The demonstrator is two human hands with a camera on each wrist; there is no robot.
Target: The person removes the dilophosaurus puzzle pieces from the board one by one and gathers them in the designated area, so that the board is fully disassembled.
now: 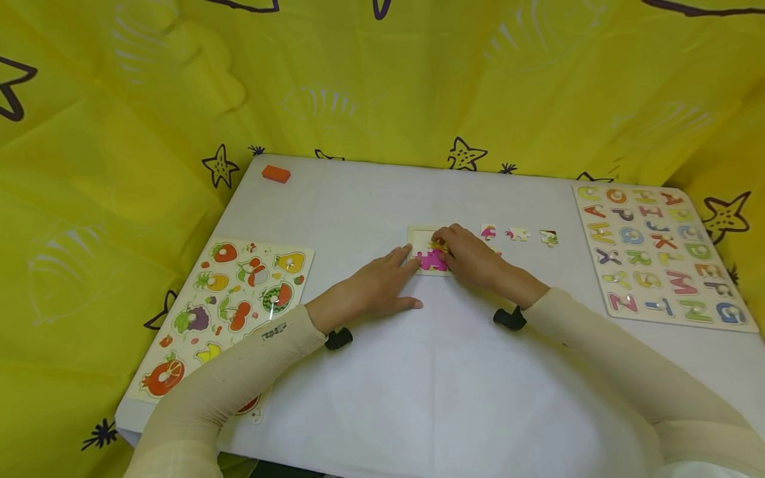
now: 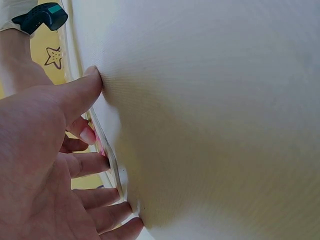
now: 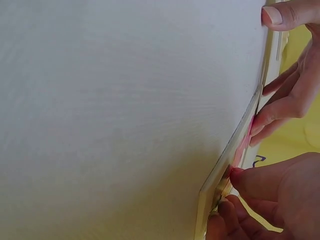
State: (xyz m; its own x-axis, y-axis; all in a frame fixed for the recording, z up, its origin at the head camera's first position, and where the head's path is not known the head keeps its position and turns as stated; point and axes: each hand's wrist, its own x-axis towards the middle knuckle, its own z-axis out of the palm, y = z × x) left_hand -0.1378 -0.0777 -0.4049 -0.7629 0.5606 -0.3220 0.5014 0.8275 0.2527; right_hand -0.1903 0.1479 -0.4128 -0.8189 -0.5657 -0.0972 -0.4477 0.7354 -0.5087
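Observation:
A small jigsaw puzzle tray [image 1: 423,236] lies mid-table, with joined pink pieces [image 1: 431,260] in its lower part. My left hand [image 1: 376,285] lies at the tray's left side, fingers extended and tips on its edge, thumb spread out on the table. Over the tray's right part, my right hand [image 1: 472,260] pinches a puzzle piece with yellow on it [image 1: 439,245], mostly covered by the fingers. In the right wrist view, that thumb and the fingertips meet low over the tray [image 3: 215,182]. Beyond the right hand lie loose puzzle pieces [image 1: 517,234] in a row.
A fruit peg board [image 1: 305,255] lies on the left and an alphabet peg board [image 1: 603,292] on the right. An orange block [image 1: 276,174] sits at the back left corner. Yellow patterned cloth [image 1: 382,79] hangs behind the white table [image 1: 430,385].

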